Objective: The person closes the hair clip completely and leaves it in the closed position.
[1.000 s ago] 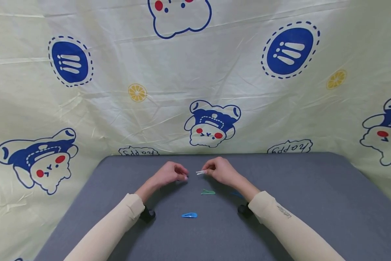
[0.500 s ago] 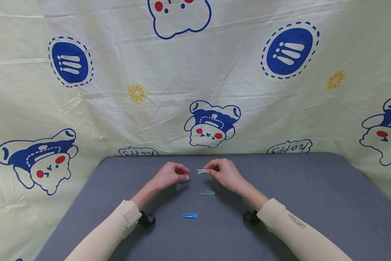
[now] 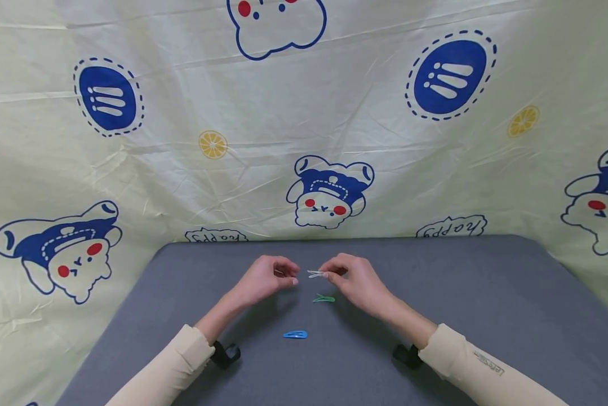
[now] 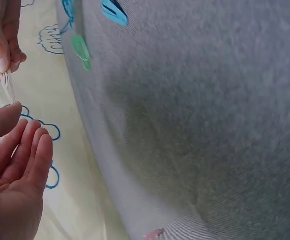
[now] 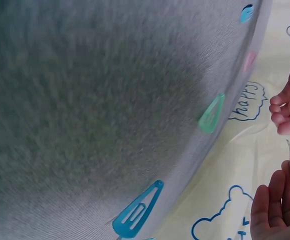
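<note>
Faces a grey tabletop (image 3: 501,316), backed by a creased pale curtain (image 3: 263,113) printed with blue-capped cartoon animals (image 3: 331,194). Pinches a white hair clip (image 3: 314,274) in the right hand (image 3: 358,282), above the table's far half. Holds the left hand (image 3: 263,279) just beside it, fingers loosely bent around nothing. Has lying nearer a green clip (image 3: 325,299) and a blue clip (image 3: 295,334). Hides a second blue clip (image 5: 130,229) behind the right arm (image 3: 407,318) in the head view, shown in the right wrist view.
</note>
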A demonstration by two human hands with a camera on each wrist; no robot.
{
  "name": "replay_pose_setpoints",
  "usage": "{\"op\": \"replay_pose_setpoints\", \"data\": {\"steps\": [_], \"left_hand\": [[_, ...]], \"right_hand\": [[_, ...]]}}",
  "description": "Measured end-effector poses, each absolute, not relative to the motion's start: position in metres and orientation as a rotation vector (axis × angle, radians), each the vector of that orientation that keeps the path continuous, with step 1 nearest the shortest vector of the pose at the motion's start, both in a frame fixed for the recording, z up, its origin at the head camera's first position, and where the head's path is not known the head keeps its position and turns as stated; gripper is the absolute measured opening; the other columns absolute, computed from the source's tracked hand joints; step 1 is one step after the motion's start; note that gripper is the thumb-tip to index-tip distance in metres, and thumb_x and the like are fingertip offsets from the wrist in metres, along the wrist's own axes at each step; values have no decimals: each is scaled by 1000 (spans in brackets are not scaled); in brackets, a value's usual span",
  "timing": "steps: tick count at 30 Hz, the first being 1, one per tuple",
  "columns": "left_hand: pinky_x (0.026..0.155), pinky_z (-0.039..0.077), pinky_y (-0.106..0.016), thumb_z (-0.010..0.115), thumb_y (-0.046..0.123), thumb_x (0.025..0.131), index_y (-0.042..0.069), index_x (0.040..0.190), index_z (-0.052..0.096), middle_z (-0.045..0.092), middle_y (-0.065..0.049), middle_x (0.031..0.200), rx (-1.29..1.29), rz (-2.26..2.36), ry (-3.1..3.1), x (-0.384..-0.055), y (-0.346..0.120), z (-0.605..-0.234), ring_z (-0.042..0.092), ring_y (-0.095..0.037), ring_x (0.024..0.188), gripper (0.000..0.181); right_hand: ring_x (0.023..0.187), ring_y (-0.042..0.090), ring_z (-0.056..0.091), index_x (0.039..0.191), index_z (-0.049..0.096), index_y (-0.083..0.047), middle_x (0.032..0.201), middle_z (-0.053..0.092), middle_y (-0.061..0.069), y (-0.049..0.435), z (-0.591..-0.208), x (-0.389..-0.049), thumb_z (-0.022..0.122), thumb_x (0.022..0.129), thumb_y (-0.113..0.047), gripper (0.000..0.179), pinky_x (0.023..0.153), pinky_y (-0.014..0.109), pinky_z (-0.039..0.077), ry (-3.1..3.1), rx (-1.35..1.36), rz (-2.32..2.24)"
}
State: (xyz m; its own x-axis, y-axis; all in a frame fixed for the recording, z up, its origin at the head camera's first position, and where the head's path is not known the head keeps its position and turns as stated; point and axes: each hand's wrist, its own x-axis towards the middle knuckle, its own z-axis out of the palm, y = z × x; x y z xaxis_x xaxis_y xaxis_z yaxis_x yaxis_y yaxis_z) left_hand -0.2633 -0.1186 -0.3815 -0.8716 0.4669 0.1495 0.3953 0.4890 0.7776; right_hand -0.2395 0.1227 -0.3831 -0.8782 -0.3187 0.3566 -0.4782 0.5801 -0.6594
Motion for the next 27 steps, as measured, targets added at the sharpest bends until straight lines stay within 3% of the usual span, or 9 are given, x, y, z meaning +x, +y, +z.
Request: {"op": "replay_pose_setpoints", "data": {"steps": [5, 11, 18, 23, 27], "left_hand": [[82, 53, -33, 72, 9, 89, 9, 109, 72, 69, -9, 104, 779, 1387, 2654, -254, -118, -377, 62, -16, 90, 20], [82, 53, -32, 73, 8, 89, 8, 108, 72, 69, -8, 101, 823, 1381, 2681, -241, -114, -371, 62, -14, 88, 19], [84, 52, -34, 73, 10, 89, 10, 108, 72, 68, 1, 100, 852, 1333, 2730, -224, -109, -367, 60, -11, 87, 19], [86, 52, -43, 73, 12, 89, 13, 108, 72, 67, 7, 99, 842, 1392, 2712, -210, -108, -365, 61, -10, 89, 19], [86, 53, -41, 74, 13, 89, 15, 108, 72, 67, 7, 101, 843, 1447, 2684, -201, -105, -362, 62, -9, 89, 19]], "right_hand": [[81, 11, 58, 98, 75, -17, 91, 64, -10, 125, -379, -226, 73, 90, -11, 11, 71, 29, 52, -2600, 619, 1181], [82, 10, 58, 99, 75, -20, 91, 64, -11, 129, -378, -212, 73, 90, -12, 12, 72, 30, 52, -2590, 564, 1206], [81, 6, 58, 99, 74, -22, 91, 63, -14, 133, -377, -192, 73, 90, -13, 13, 78, 36, 53, -2514, 530, 1224], [82, 4, 59, 99, 74, -25, 91, 62, -16, 134, -370, -176, 72, 91, -16, 12, 76, 34, 53, -2499, 507, 1209], [82, 3, 59, 99, 73, -26, 90, 62, -16, 134, -365, -166, 73, 90, -14, 15, 74, 32, 53, -2488, 485, 1218]]}}
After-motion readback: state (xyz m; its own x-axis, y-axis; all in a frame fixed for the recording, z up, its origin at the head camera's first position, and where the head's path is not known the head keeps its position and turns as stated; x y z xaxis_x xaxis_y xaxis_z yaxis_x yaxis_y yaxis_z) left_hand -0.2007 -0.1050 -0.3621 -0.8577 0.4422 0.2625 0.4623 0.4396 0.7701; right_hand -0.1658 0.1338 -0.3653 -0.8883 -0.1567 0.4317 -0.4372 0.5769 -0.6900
